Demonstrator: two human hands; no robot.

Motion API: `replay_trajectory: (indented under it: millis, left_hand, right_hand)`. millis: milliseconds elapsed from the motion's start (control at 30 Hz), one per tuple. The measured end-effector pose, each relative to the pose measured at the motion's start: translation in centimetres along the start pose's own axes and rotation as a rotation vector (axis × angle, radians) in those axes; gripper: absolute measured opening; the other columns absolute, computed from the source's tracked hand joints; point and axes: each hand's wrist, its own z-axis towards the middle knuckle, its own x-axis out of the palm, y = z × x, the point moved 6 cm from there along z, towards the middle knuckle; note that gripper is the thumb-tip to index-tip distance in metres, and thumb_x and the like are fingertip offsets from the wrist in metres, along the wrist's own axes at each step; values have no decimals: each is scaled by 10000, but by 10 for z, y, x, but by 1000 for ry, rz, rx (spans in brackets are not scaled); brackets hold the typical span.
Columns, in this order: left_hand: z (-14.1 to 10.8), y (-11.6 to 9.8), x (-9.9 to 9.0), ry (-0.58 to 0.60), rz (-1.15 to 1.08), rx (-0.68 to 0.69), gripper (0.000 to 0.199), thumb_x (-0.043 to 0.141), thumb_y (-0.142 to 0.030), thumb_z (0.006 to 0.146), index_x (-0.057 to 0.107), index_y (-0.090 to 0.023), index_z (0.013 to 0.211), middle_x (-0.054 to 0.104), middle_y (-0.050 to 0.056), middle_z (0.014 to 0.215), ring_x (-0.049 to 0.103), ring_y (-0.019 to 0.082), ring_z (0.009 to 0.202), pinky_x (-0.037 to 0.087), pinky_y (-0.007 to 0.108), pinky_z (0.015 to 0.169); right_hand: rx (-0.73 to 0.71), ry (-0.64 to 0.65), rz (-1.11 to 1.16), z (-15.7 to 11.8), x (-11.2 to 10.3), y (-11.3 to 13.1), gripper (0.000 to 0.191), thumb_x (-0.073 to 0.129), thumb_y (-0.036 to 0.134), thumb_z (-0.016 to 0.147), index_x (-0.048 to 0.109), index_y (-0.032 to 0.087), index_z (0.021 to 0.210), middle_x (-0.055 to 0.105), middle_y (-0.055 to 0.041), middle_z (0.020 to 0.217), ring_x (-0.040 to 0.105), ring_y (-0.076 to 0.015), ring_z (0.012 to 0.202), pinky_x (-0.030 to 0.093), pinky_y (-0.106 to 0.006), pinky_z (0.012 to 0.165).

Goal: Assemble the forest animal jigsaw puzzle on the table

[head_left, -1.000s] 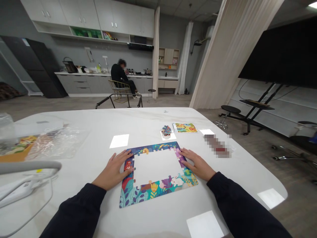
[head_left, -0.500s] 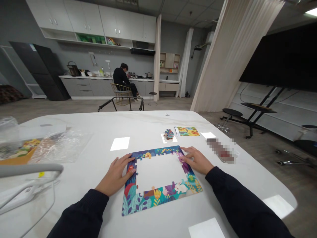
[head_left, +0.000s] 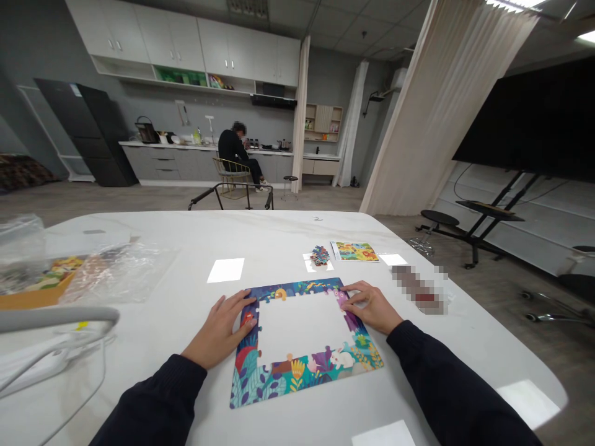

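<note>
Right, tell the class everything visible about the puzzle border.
The puzzle border is a flat, rectangular ring, apparently printed card, with knobs and notches along its inner edge. Its picture includes a white rabbit, a yellow flower and blue-green leaves. The middle holds no pieces and looks plain white. It lies slightly turned on the white table; the left hand touches its left side, the right hand its right.

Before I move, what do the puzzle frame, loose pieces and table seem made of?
Puzzle frame: probably smooth printed cardboard, being thin, flat and knob-edged.
Loose pieces: likely cardboard too, similarly coloured; finish unclear.
Table: glossy, perhaps stone, from faint veins and bright reflections.
</note>
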Motion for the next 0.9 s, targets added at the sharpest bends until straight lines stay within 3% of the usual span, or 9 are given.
replay_trajectory:
  millis: [100, 167, 267, 367, 467, 533, 667, 900]
  left_hand:
    - [0, 0, 0, 4, 2, -7, 471, 481, -523, 1008, 532, -297, 1418, 468, 92, 1584, 412, 281, 1484, 207, 605, 1256]
    - [0, 0, 0, 7, 2, -10, 469, 477, -520, 1009, 532, -296, 1418, 468, 91, 1584, 409, 280, 1486, 210, 603, 1255]
    - [0, 0, 0, -1, -6, 2, 469, 481, -516, 1008, 533, -293, 1417, 476, 94, 1577, 416, 286, 1479, 216, 605, 1252]
    - [0, 2, 1, -24, -12, 8, 464, 491, -511, 1004, 538, -297, 1412, 487, 91, 1569, 427, 290, 1472, 223, 610, 1247]
    - [0, 5, 4, -32, -13, 4, 455, 493, -502, 1003, 540, -298, 1407, 486, 87, 1571, 430, 285, 1471, 233, 612, 1244]
    - [-1, 7, 5, -32, -13, 1, 447, 491, -497, 1006, 539, -301, 1405, 485, 81, 1572, 429, 278, 1472, 232, 612, 1245]
    - [-1, 7, 5, -48, -14, 4, 436, 501, -486, 1005, 542, -303, 1399, 488, 76, 1570, 430, 276, 1472, 232, 613, 1247]
    - [-1, 4, 4, -54, -36, 3, 424, 524, -467, 997, 553, -301, 1385, 500, 75, 1561, 441, 281, 1464, 240, 618, 1241]
  right_hand:
    - [47, -4, 27, 2, -1, -3, 123, 755, 360, 848, 847, 278, 843, 762, -72, 1173, 672, -275, 1084, 557, -446, 943]
    - [101, -42, 53, 12, -4, -6, 185, 748, 345, 845, 835, 257, 982, 761, -84, 1172, 691, -261, 1055, 585, -397, 854]
    - [159, -128, 13, 48, -8, -12, 375, 718, 294, 856, 745, 228, 1224, 766, -88, 1149, 709, -231, 1003, 589, -354, 811]
    - [182, -172, -43, 96, 0, -18, 426, 706, 250, 850, 702, 199, 1273, 743, -114, 1211, 675, -256, 1118, 547, -405, 955]
    - [225, -201, -92, 132, 13, -26, 452, 725, 230, 816, 684, 168, 1262, 724, -141, 1241, 637, -292, 1203, 471, -458, 1069]
    - [251, -204, -107, 145, 23, -31, 438, 745, 229, 791, 686, 165, 1220, 737, -137, 1195, 644, -300, 1191, 468, -456, 1063]
    - [292, -204, -105, 152, 32, -39, 405, 790, 205, 713, 689, 187, 1104, 766, -101, 1063, 692, -283, 1061, 506, -427, 979]
    - [365, -268, -48, 154, 28, -44, 405, 823, 201, 586, 651, 192, 952, 751, -55, 881, 700, -264, 879, 534, -414, 832]
